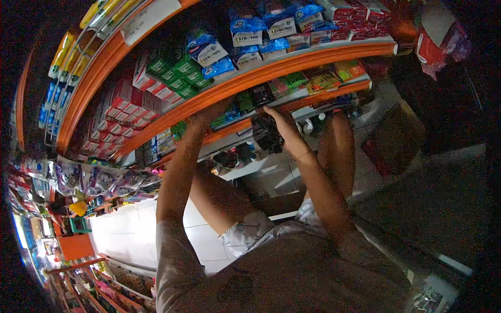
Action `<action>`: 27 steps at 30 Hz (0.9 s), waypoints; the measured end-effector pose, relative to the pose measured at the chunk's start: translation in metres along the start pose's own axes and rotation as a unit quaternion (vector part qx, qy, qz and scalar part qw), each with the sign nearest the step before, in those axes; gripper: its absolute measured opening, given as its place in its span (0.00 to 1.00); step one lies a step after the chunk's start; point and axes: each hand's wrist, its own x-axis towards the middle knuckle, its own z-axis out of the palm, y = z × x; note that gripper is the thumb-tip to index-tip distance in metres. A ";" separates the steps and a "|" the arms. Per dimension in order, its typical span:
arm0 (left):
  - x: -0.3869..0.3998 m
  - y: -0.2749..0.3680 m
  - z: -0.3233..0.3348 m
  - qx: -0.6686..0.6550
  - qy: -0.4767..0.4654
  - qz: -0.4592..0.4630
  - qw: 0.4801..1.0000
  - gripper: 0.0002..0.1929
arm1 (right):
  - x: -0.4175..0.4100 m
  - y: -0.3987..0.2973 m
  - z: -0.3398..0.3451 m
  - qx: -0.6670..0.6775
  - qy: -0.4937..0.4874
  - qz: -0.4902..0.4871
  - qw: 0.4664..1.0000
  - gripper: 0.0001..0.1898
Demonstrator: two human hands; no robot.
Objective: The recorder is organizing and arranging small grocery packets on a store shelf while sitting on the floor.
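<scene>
My right hand (280,127) grips a crumpled black cloth or plastic bundle (267,135) in front of the lower shelf. Reaching under the orange front edge of the upper shelf (250,82), my left hand (209,113) is dark and partly hidden, so its fingers cannot be made out. Near it on the lower shelf lie blue packets (229,116). Dark packets (260,94), green packets (289,82) and yellow packets (324,81) lie farther right. Stacked green boxes (178,76) and blue-and-white packs (246,31) stand on the shelf above.
Red-and-white boxes (125,113) fill the upper shelf's left part. Hanging sachets (105,180) and a wire rack with yellow packets (64,54) are at the left. A cardboard box (395,137) stands on the floor at the right. Bottles (250,150) stand below the lower shelf.
</scene>
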 end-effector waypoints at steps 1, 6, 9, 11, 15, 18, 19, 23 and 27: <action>0.001 0.005 0.005 0.006 0.003 0.002 1.000 0.17 | 0.002 0.003 -0.001 0.050 0.004 0.020 0.999 0.23; -0.019 0.039 -0.002 0.063 0.025 0.051 0.996 0.16 | 0.009 0.013 -0.003 0.180 -0.057 0.003 0.982 0.23; -0.033 0.056 -0.007 0.041 0.019 0.067 0.997 0.17 | -0.003 0.003 0.001 0.083 -0.030 -0.041 0.995 0.24; -0.037 0.056 -0.001 0.089 0.012 0.068 0.994 0.17 | -0.011 0.001 0.002 0.022 -0.011 0.031 0.999 0.27; -0.034 0.064 -0.005 0.133 -0.093 0.007 0.987 0.18 | -0.033 -0.003 0.006 0.004 0.050 0.091 0.995 0.30; -0.037 0.068 -0.010 0.157 -0.098 0.045 0.982 0.19 | -0.036 -0.005 0.008 0.031 0.032 0.071 0.996 0.32; -0.038 0.067 -0.010 0.159 -0.126 0.041 0.978 0.18 | -0.036 -0.007 0.009 0.059 0.009 0.080 0.995 0.33; -0.048 0.075 -0.008 0.088 -0.038 0.126 0.987 0.15 | -0.031 0.005 0.002 0.050 -0.002 0.003 0.999 0.31; -0.051 0.064 0.010 0.019 0.017 0.164 0.986 0.13 | -0.004 0.020 -0.005 -0.003 0.069 0.118 0.991 0.29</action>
